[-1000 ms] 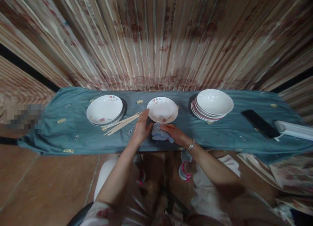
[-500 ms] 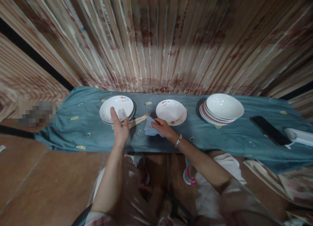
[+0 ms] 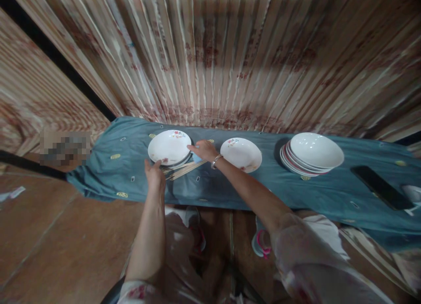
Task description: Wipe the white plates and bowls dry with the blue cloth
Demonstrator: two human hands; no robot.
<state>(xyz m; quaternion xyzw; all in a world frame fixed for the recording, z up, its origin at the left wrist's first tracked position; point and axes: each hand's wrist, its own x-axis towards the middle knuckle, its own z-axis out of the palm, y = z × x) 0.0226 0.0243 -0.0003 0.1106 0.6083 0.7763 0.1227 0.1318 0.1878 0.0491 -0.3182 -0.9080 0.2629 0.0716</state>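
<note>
A stack of white plates with floral rims (image 3: pixel 169 147) lies at the left of the table. My left hand (image 3: pixel 154 174) is at the stack's near left edge, thumb and fingers apart; whether it touches the rim I cannot tell. At the stack's right edge my right hand (image 3: pixel 204 150) is closed on a light blue cloth (image 3: pixel 196 158), mostly hidden under the fingers. Several wooden chopsticks (image 3: pixel 184 170) lie just in front of the stack. Right of them sits a single white floral plate (image 3: pixel 241 154), partly behind my right wrist.
A stack of white bowls (image 3: pixel 315 150) stands farther right on the teal tablecloth (image 3: pixel 210 192). Beyond it lie a black phone (image 3: pixel 381 187) and a white object (image 3: pixel 412 193) at the frame edge. A pleated curtain (image 3: pixel 210 58) hangs behind the table.
My right hand has moved left with the cloth, from near the single plate to the plate stack. My left hand has drawn back from above the top plate to its near edge. The view has shifted.
</note>
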